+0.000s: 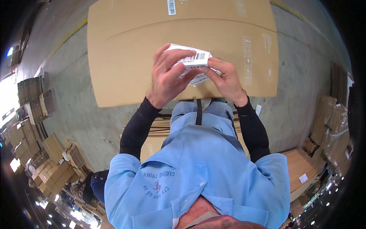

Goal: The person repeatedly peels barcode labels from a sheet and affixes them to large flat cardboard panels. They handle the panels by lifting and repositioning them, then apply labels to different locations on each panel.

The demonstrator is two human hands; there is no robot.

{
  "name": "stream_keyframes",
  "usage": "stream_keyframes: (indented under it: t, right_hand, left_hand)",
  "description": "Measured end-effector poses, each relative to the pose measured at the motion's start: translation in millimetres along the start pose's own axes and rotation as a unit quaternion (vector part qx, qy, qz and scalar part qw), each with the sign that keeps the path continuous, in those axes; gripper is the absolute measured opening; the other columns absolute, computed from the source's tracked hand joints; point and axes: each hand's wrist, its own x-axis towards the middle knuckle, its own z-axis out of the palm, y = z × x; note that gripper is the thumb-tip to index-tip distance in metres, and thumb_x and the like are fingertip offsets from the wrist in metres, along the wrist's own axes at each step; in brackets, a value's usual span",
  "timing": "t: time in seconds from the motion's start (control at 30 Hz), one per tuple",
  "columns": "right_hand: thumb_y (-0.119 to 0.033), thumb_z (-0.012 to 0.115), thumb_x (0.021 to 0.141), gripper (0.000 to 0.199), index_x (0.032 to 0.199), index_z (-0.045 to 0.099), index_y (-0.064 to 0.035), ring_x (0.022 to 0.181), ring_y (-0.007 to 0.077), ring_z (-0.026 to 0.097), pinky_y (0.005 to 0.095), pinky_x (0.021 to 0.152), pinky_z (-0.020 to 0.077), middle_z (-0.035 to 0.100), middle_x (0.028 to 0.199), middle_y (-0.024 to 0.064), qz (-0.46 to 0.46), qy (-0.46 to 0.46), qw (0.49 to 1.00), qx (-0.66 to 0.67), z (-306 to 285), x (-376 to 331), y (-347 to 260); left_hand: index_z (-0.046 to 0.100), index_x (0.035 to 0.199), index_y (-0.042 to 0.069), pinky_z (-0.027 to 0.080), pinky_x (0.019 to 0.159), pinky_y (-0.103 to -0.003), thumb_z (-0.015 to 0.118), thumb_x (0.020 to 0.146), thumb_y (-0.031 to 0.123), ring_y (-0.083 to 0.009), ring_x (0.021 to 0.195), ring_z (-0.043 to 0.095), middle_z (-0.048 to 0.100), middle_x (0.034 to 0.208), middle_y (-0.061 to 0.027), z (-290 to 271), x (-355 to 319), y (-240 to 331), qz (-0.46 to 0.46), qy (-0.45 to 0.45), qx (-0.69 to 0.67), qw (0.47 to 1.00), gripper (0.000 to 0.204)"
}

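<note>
Between my two hands is a bundle of white barcode labels [201,57], bent so that printed faces show above and below. My left hand [167,76] is curled around its left side, with fingertips over the top and the thumb toward the lower middle. My right hand [225,77] pinches the right end between thumb and fingers. Both hands are over a large flat brown cardboard carton [129,65]. Part of the labels is hidden behind my left fingers.
A white barcode sticker [171,7] is on the carton's far part. More flat cardboard [152,143] lies beneath my legs. Stacks of brown cartons [55,177] stand at left, and wrapped cardboard [329,122] at right. Grey concrete floor [301,68] surrounds the carton.
</note>
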Motion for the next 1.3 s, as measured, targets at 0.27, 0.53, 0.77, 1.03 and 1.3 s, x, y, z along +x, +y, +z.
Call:
stream_keyframes:
  t: [0.27,0.53,0.77,1.03,1.3]
  right_hand:
    - [0.001,0.066,0.081,0.01,0.091,0.063,0.0016,0.082,0.0352,0.062,0.0427,0.074,0.0497,0.065,0.086,0.0153,-0.165,-0.032,0.974,-0.15,-28.7,11.6,1.3]
    - [0.0,0.069,0.077,0.015,0.092,0.064,-0.0008,0.082,0.0347,0.063,0.0444,0.073,0.0495,0.065,0.083,0.0148,-0.222,-0.074,0.956,-0.179,-60.6,4.1,10.3]
    - [-0.003,0.07,0.078,0.013,0.09,0.065,-0.0007,0.084,0.0356,0.064,0.0447,0.073,0.0499,0.066,0.085,0.015,-0.191,-0.054,0.97,-0.141,-69.3,-1.4,16.9]
    - [-0.005,0.069,0.083,0.005,0.087,0.067,-0.0016,0.083,0.0365,0.064,0.044,0.072,0.0498,0.067,0.084,0.0169,-0.142,-0.036,0.979,-0.144,-78.9,-10.5,8.5]
    - [-0.006,0.07,0.087,0.009,0.087,0.065,0.0013,0.073,0.0293,0.063,0.0377,0.067,0.0486,0.065,0.08,0.0171,-0.123,-0.045,0.983,-0.13,-74.2,-8.7,15.9]
  left_hand:
    - [0.065,0.075,0.007,0.051,0.093,-0.043,0.087,0.072,0.008,-0.0209,0.088,0.069,0.074,0.095,-0.0007,35.6,12.0,16.4,-0.046,0.032,-0.043,0.998,0.022]
    - [0.062,0.069,0.006,0.052,0.092,-0.041,0.086,0.073,0.006,-0.0204,0.084,0.069,0.075,0.09,-0.0025,50.5,12.7,43.0,-0.098,0.018,-0.049,0.994,0.024]
    - [0.056,0.066,0.006,0.052,0.095,-0.043,0.083,0.074,-0.002,-0.0188,0.084,0.071,0.075,0.089,-0.0038,71.4,14.0,56.1,-0.072,0.025,-0.002,0.997,0.029]
    - [0.071,0.081,0.006,0.054,0.091,-0.041,0.083,0.074,0.001,-0.0285,0.086,0.069,0.075,0.09,-0.0056,85.0,13.6,59.5,-0.141,0.038,-0.032,0.989,0.014]
    - [0.072,0.086,0.005,0.053,0.075,-0.039,0.079,0.079,0.009,-0.0302,0.078,0.066,0.068,0.08,-0.0109,86.6,16.5,56.3,-0.168,0.057,-0.048,0.983,0.01]
